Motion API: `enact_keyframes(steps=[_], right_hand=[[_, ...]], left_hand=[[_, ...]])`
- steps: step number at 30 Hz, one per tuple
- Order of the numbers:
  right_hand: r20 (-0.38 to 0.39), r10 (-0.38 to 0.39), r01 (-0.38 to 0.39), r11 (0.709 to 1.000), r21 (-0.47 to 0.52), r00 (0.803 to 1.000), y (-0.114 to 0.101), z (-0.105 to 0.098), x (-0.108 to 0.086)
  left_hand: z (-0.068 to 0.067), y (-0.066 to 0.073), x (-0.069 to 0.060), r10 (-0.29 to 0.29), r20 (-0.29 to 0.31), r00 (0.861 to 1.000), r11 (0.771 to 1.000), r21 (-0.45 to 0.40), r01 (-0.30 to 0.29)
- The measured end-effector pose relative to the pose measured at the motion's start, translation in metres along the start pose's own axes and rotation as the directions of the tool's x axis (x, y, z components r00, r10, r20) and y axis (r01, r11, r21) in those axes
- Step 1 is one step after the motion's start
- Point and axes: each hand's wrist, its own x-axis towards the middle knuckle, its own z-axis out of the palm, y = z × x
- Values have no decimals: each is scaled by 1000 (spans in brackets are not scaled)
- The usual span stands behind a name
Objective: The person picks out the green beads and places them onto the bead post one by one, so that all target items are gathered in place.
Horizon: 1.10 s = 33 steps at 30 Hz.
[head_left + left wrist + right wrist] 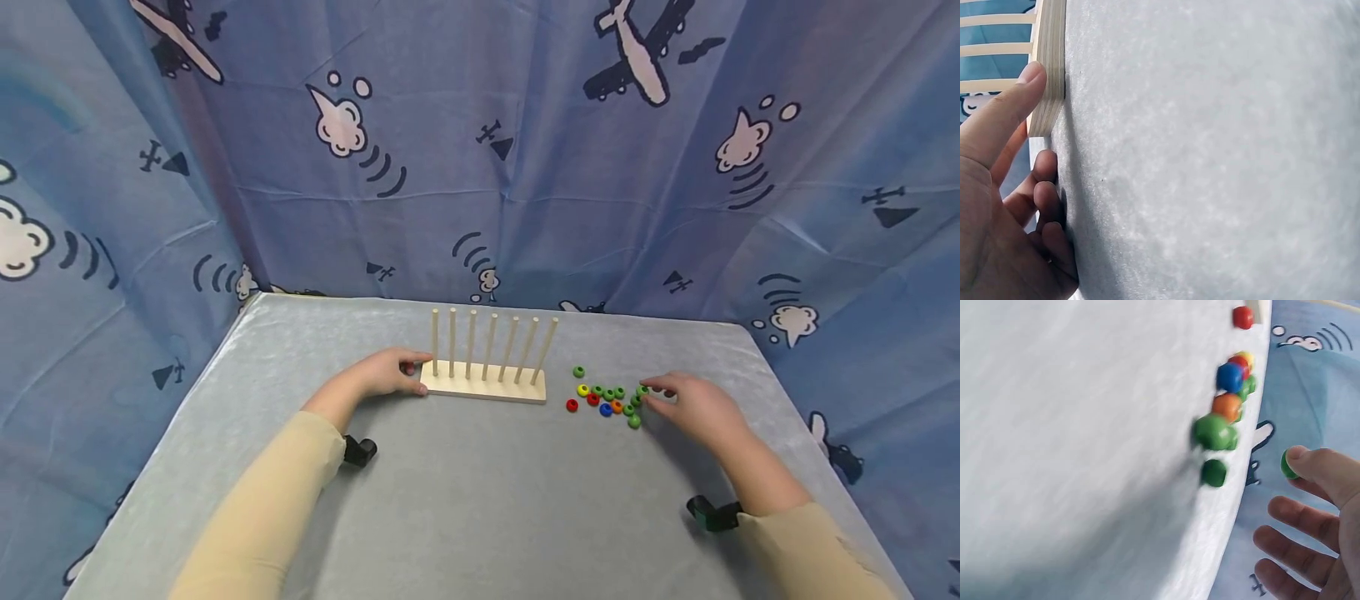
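A pale wooden peg rack (483, 386) stands upright on the table, with several thin bare pegs rising from its flat base. My left hand (384, 372) grips the base's left end between thumb and index finger; the left wrist view shows the thumb against the plywood edge (1054, 75), the other fingers curled below. Over to the right, my right hand (701, 410) pinches a green bead (1287, 465) between thumb and index finger, off the table. Loose beads lie between rack and right hand: several green, red ones (572, 406), a yellow (582, 390), a blue (606, 410) and an orange (617, 407).
A light grey cloth covers the table (517, 492). Blue curtains (435, 167) printed with planes and clouds hang behind and at both sides. A dark wrist-camera mount (360, 451) sits under the left wrist, another (712, 514) under the right.
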Motion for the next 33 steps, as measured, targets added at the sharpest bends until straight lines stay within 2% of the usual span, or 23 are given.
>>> enact_keyframes(steps=[4,10,18,26,33], right_hand=[[-14,8,-8,1000,13,1000,-13,-4,7],[-33,-23,26,997,69,999,-32,-10,18],[-39,1,5,989,149,999,-56,-21,26],[-135,-52,86,961,263,989,-87,-32,38],[-198,-40,106,935,338,979,-108,-40,44]], left_hand=[[0,0,-2,2,1,1000,1000,-13,-2],[-3,1,-6,-11,3,1000,1000,-19,11],[-2,3,-2,6,10,1000,1000,-3,-6],[-1,0,1,19,9,1000,1000,9,-19],[-1,0,1,17,7,1000,1000,11,-17]])
